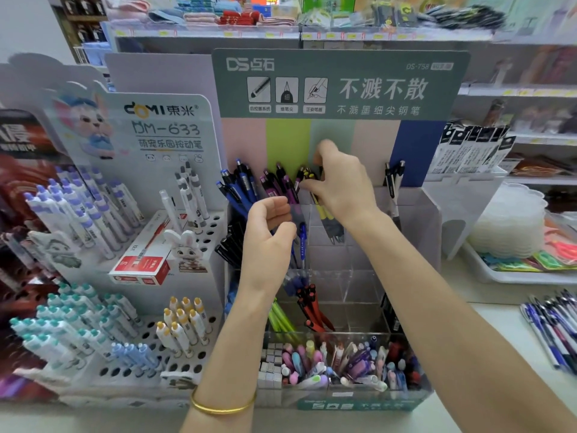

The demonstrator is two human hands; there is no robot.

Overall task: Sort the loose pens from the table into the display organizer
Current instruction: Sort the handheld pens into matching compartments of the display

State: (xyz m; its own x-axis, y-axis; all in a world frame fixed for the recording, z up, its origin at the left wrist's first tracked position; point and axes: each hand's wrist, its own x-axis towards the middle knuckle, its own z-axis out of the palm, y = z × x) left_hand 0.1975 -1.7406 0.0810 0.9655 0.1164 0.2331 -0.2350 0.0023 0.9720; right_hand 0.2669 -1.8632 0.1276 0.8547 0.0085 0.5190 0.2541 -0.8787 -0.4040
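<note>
Clear acrylic forms the display organizer [359,285], a stepped box of square compartments on a pale, smooth counter [487,295] in a stationery shop, with stocked shelves [359,34] behind. The right hand [340,179] pinches the tops of yellow-and-black pens [321,210] in the middle compartment of the top row. The left hand [268,223] is curled beside the purple pens [281,185]; I cannot tell if it holds something. Loose pens [552,329] lie at the counter's right edge.

Both arms are bare, with no sleeves. A thin shiny gold bangle [223,405] goes round the left wrist.
</note>
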